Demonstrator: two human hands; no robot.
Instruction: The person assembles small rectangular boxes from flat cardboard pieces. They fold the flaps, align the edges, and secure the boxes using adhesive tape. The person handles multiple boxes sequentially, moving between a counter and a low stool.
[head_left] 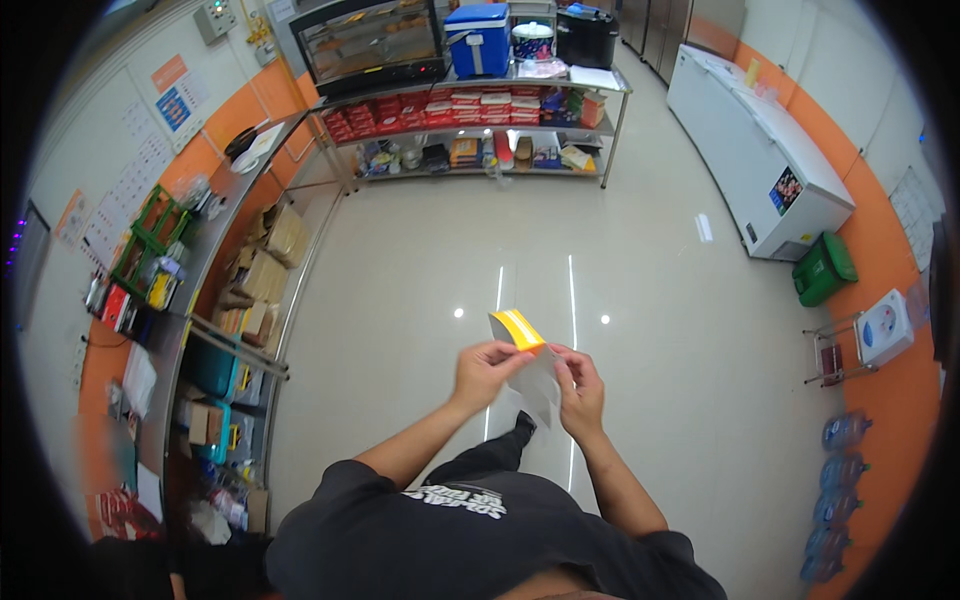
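Note:
A thin folded card sheet [518,328] is held up in front of my body, above the floor. Its upper flap is yellow-orange with white stripes, and the part hanging below looks plain greyish white. My left hand [486,371] pinches the yellow flap at its lower edge, thumb on top. On the other side, my right hand [579,388] grips the sheet's right edge between thumb and fingers. Whether it is a flat box or a paper sleeve I cannot tell.
A steel shelf table [480,130] across the back holds a blue cooler box [478,42] and a glass display warmer [370,45]. Along the left runs a steel counter [190,290]. At right stand a white chest freezer [760,150], a green bin [825,270] and several water bottles [838,472].

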